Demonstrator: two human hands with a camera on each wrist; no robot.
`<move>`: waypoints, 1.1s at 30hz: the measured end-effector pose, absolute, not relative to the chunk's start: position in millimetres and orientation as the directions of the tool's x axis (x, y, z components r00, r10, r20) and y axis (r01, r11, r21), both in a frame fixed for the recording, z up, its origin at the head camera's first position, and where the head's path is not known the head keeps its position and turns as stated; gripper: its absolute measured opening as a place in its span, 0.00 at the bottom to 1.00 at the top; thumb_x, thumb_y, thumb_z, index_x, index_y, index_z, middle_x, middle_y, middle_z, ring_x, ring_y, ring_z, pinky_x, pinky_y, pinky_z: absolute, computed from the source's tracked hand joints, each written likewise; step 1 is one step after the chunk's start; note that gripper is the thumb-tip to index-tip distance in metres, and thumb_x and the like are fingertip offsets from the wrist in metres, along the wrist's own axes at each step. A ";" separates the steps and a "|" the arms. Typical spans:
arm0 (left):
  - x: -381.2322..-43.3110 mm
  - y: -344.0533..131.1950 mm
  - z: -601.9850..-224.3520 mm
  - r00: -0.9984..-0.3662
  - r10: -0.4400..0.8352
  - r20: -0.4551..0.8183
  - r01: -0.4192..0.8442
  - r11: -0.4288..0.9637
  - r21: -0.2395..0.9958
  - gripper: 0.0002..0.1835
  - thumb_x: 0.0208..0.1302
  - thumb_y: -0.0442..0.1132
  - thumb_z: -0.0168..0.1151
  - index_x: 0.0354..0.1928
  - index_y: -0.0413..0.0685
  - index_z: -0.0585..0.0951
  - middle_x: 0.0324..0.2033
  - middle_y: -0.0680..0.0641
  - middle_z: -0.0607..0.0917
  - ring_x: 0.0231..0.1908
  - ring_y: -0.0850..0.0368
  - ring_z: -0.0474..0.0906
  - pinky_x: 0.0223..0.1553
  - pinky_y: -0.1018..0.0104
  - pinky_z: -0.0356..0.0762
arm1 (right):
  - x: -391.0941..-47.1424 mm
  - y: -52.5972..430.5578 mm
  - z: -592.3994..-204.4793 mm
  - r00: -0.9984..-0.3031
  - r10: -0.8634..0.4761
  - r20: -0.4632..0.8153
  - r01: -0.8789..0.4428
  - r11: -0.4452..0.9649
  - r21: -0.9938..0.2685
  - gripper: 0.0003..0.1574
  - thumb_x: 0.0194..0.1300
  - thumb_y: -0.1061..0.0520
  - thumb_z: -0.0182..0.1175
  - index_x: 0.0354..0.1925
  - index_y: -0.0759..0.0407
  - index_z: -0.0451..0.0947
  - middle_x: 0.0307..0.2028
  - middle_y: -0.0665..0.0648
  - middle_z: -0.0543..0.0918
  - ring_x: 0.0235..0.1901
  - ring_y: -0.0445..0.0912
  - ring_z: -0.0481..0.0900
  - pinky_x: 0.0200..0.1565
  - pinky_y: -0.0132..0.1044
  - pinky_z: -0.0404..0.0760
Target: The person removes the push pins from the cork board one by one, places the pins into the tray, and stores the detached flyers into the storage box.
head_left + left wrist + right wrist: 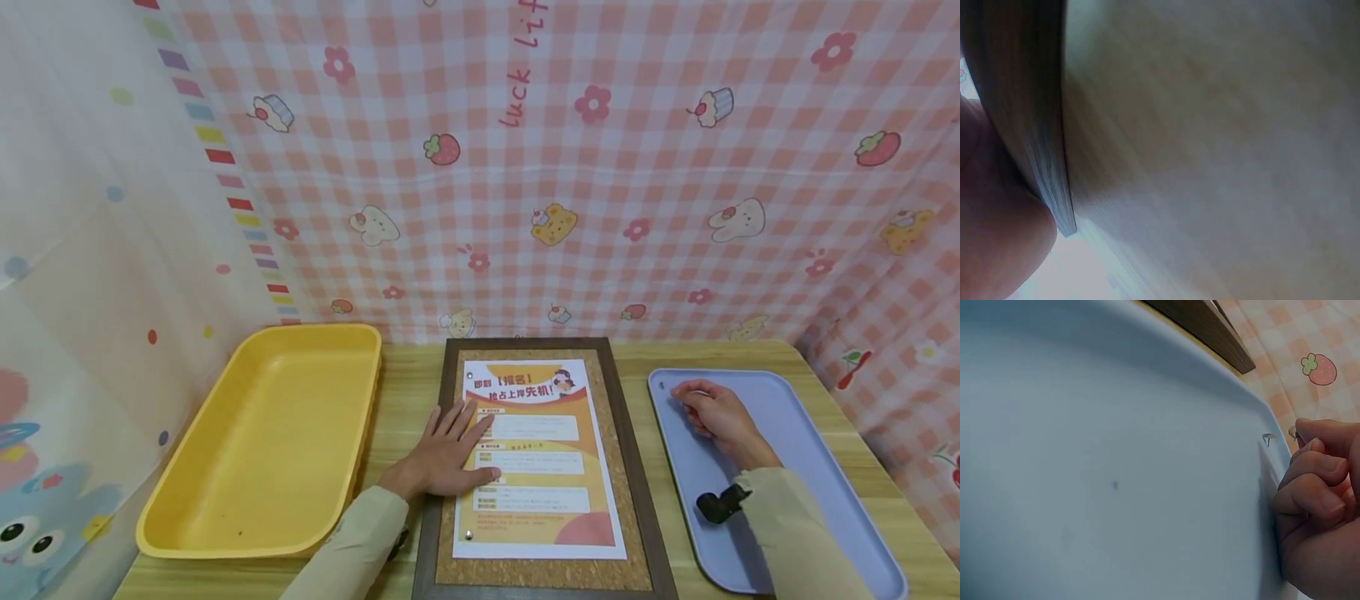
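My left hand [446, 454] lies with fingers spread over the left edge of a printed sheet [536, 500] on a cork board [540, 575]. Two thumbtacks sit in that sheet, one near its upper left corner, another thumbtack [469, 535] near its lower left. Over the far left part of a lavender tray [787, 417], my right hand [718, 417] has its fingers curled. In the right wrist view, its thumb and forefinger pinch a thumbtack [1292, 432], partly hidden by the fingertips. A loose thumbtack [1269, 436] lies in the tray close to these fingers.
A deep yellow tray [258, 450] stands left of the board on the wooden table [397, 400]. Behind the table hangs a pink checked curtain [495, 192]. The board's dark wooden frame [637, 467] lies between the two trays.
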State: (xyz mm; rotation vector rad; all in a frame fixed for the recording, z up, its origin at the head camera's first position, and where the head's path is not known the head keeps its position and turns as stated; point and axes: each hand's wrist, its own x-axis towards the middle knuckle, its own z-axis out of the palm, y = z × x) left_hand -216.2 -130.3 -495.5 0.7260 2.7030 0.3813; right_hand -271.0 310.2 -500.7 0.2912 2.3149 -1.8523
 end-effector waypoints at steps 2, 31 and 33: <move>-216.4 -130.4 -495.5 -0.821 0.521 -0.232 0.439 0.837 0.327 0.46 0.69 0.70 0.46 0.80 0.59 0.46 0.79 0.45 0.38 0.78 0.46 0.30 0.73 0.40 0.28 | -271.0 309.4 -500.2 -0.967 0.051 -0.251 0.256 0.222 -0.941 0.10 0.73 0.59 0.55 0.34 0.49 0.79 0.18 0.43 0.71 0.16 0.35 0.65 0.17 0.28 0.64; -217.1 -130.7 -495.0 -0.824 0.514 -0.239 0.427 0.840 0.335 0.46 0.68 0.71 0.45 0.80 0.60 0.45 0.79 0.46 0.37 0.78 0.47 0.30 0.73 0.41 0.27 | -275.3 303.2 -503.5 -0.955 0.079 -0.286 0.292 0.432 -0.853 0.15 0.73 0.56 0.54 0.46 0.67 0.77 0.23 0.44 0.73 0.19 0.36 0.67 0.20 0.31 0.68; -217.1 -130.6 -494.7 -0.823 0.516 -0.237 0.429 0.838 0.337 0.46 0.68 0.71 0.45 0.80 0.59 0.46 0.79 0.46 0.38 0.78 0.46 0.30 0.73 0.40 0.28 | -275.2 303.0 -503.4 -0.954 0.081 -0.287 0.293 0.434 -0.852 0.15 0.72 0.55 0.54 0.46 0.67 0.78 0.22 0.44 0.73 0.18 0.36 0.67 0.20 0.31 0.67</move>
